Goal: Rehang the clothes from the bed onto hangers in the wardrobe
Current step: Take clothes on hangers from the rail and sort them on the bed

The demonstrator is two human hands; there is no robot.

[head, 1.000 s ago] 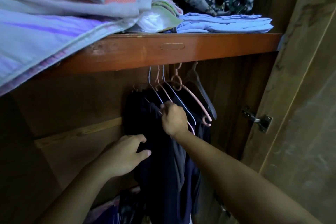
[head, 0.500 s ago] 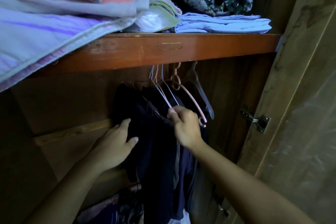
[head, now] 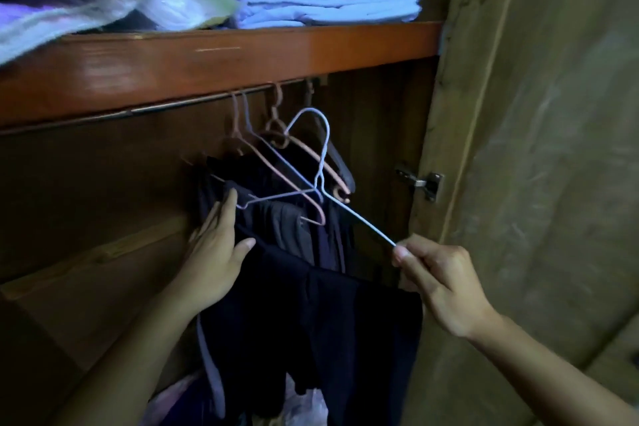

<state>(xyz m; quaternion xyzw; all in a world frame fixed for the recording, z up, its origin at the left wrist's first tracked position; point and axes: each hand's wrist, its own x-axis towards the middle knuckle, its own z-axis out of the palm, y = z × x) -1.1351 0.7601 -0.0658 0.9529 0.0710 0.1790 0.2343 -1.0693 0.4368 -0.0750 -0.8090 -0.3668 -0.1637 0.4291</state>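
Inside the wardrobe, a pale blue wire hanger [head: 323, 162] is off the rail [head: 193, 104], its hook free in the air. My right hand [head: 437, 282] pinches the hanger's right arm end and holds it out toward the door side. My left hand [head: 216, 252] rests with straight fingers against the dark clothes [head: 311, 322] hanging below the rail; its fingertips touch the hanger's left end. Several pink hangers [head: 276, 156] and a dark one stay hooked on the rail. A dark garment drapes from the hanger's lower bar.
A wooden shelf [head: 221, 62] above the rail carries folded blankets and light blue clothes [head: 328, 7]. The open wardrobe door [head: 539, 166] with its metal hinge [head: 420, 180] stands at the right. More cloth lies at the wardrobe's bottom.
My right hand pulled the blue hanger off the rail and out to the right. My left hand rose and now rests flat against the dark clothes. The camera moved closer.
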